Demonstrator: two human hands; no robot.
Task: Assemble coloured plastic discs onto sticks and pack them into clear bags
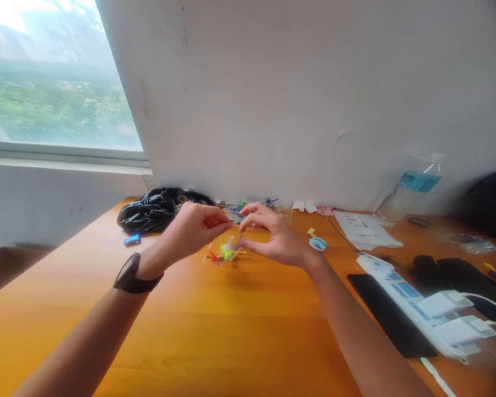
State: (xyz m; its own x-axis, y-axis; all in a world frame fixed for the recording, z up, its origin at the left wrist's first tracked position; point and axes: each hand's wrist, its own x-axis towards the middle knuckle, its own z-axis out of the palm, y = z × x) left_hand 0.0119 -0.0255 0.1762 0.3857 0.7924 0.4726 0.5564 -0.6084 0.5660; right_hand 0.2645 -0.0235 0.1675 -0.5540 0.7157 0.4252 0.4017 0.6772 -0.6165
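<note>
My left hand (196,229), with a dark band on its wrist, is closed in a pinch over the middle of the table. Just under its fingertips is a small clear plastic bag (233,242) that it appears to grip by the top edge. Small bright plastic pieces (226,252) in red, green, yellow and purple show in the bag, slightly blurred. To the right, my right hand (268,234) is open, thumb and fingers curved apart beside the bag. Whether its thumb touches the bag is hard to tell.
A black plastic bag (149,212) and a blue packet (132,240) lie at the back left of the wooden table (182,342). Rightward are a round white tin (317,243), papers (366,229), a clear bottle (411,190) and a power strip (405,292) with chargers.
</note>
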